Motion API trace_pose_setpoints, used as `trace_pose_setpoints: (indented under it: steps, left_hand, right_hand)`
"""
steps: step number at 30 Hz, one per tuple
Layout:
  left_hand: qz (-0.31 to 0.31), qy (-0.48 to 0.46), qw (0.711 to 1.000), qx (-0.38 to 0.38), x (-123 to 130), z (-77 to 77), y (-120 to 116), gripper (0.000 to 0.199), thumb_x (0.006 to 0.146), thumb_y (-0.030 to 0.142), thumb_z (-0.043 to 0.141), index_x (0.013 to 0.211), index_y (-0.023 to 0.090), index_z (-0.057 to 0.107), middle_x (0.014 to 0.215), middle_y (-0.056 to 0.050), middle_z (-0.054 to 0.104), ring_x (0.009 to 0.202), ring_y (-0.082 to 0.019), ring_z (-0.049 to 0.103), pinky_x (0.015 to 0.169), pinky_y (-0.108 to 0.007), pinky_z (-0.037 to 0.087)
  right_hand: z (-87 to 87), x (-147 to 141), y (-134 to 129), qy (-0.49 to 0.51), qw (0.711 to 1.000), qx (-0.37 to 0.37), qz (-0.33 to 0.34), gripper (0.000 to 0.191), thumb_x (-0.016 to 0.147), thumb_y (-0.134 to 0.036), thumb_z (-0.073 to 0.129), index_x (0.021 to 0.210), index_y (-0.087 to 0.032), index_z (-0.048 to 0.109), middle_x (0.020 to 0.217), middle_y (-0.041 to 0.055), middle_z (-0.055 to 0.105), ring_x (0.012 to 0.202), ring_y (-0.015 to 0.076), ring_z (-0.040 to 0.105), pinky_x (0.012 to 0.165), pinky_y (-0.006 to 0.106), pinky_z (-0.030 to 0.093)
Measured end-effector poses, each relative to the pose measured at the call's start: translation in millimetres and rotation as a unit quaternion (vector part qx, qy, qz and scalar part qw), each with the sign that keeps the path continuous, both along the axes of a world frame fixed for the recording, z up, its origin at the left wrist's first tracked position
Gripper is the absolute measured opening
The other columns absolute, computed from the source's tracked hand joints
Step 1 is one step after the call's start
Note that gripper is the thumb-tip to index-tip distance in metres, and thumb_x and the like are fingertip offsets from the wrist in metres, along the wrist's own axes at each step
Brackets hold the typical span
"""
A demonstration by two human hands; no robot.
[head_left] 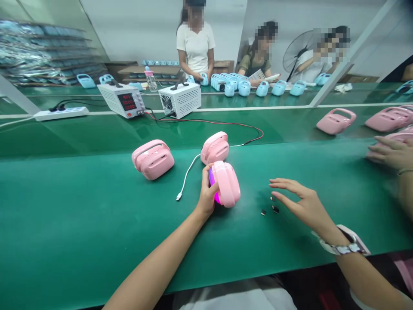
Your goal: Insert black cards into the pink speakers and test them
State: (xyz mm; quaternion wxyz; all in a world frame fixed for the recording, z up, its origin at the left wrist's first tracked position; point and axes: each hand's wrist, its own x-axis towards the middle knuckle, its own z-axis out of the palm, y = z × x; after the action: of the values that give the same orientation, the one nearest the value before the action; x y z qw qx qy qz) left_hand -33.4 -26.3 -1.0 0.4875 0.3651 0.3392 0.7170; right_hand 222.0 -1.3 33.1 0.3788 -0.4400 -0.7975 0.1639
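Observation:
My left hand [208, 193] is wrapped round a pink portable speaker [228, 185] with a handle, tilted on its side. Purple light glows from the face turned toward my palm. Over the green table, my right hand [301, 202] hovers with fingers apart and nothing in them. Close below its fingertips lie several small black pieces [275, 209], too small to name surely. Just behind the held speaker stands another pink speaker [215, 148], and a third pink speaker [153, 159] sits to the left. Between these two, a white cable [187, 174] ends in a small plug.
At the back stand a power supply [121, 100] with red digits, a white vented box [180, 100] and a power strip [61, 113]. Rows of blue speakers [244, 88] stand near co-workers. At right, another person's hand [395, 153] touches pink speakers [390, 118].

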Motion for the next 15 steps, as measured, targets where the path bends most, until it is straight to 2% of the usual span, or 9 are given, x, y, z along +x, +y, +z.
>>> trace_pose_setpoints:
  steps: [3,5,7,10,12,15]
  left_hand:
    - [0.025,0.016,1.000,0.004,3.8,0.0,-2.2,0.059,0.069,0.044,0.072,0.118,0.024,0.047,0.119,-0.003,0.052,0.107,-0.022,0.050,0.089,-0.028,0.040]
    - [0.042,0.031,0.999,0.005,6.1,1.8,-4.8,0.057,0.070,0.044,0.071,0.117,0.024,0.047,0.117,-0.003,0.052,0.107,-0.022,0.050,0.090,-0.028,0.040]
    - [0.050,0.051,0.997,0.008,7.6,4.4,-7.6,0.056,0.070,0.042,0.071,0.117,0.023,0.047,0.115,-0.003,0.053,0.104,-0.022,0.051,0.090,-0.029,0.040]
    - [0.030,0.072,0.997,0.000,7.5,7.3,-10.4,0.059,0.067,0.038,0.073,0.117,0.024,0.046,0.108,-0.002,0.054,0.095,-0.021,0.053,0.085,-0.029,0.042]
    - [0.014,0.063,0.998,-0.011,6.5,7.4,-10.4,0.060,0.066,0.036,0.073,0.117,0.024,0.046,0.103,-0.002,0.055,0.091,-0.020,0.053,0.084,-0.029,0.043]
    - [0.008,0.004,1.000,-0.021,4.0,5.7,-8.1,0.056,0.064,0.036,0.074,0.114,0.023,0.051,0.100,-0.001,0.057,0.091,-0.019,0.053,0.083,-0.028,0.043]
  right_hand:
    - [25.6,-35.8,-14.8,0.039,0.996,-0.021,0.075,0.017,0.088,-0.034,0.060,0.087,-0.025,0.075,0.100,0.0056,0.075,0.098,0.0245,0.069,0.087,0.039,0.055]
    - [39.7,-60.1,-23.7,0.057,0.990,-0.052,0.117,0.019,0.090,-0.033,0.057,0.089,-0.024,0.074,0.089,0.0043,0.075,0.080,0.0197,0.068,0.071,0.031,0.055]
    - [47.8,-81.6,-31.3,0.062,0.983,-0.084,0.149,0.020,0.089,-0.035,0.059,0.089,-0.021,0.072,0.078,0.0024,0.071,0.061,0.0148,0.060,0.055,0.027,0.048]
    - [50.1,-104.7,-39.9,0.046,0.979,-0.092,0.177,0.027,0.085,-0.039,0.065,0.068,-0.017,0.065,0.059,-0.0005,0.059,0.050,0.0105,0.044,0.046,0.025,0.034]
    - [48.8,-112.0,-40.5,0.039,0.978,-0.093,0.183,0.038,0.083,-0.042,0.067,0.057,-0.017,0.058,0.052,-0.0013,0.053,0.049,0.0097,0.040,0.046,0.025,0.029]
    - [48.2,-111.9,-22.8,0.071,0.962,-0.148,0.218,0.046,0.088,-0.049,0.057,0.056,-0.016,0.059,0.052,0.0004,0.055,0.050,0.0100,0.043,0.048,0.025,0.033]
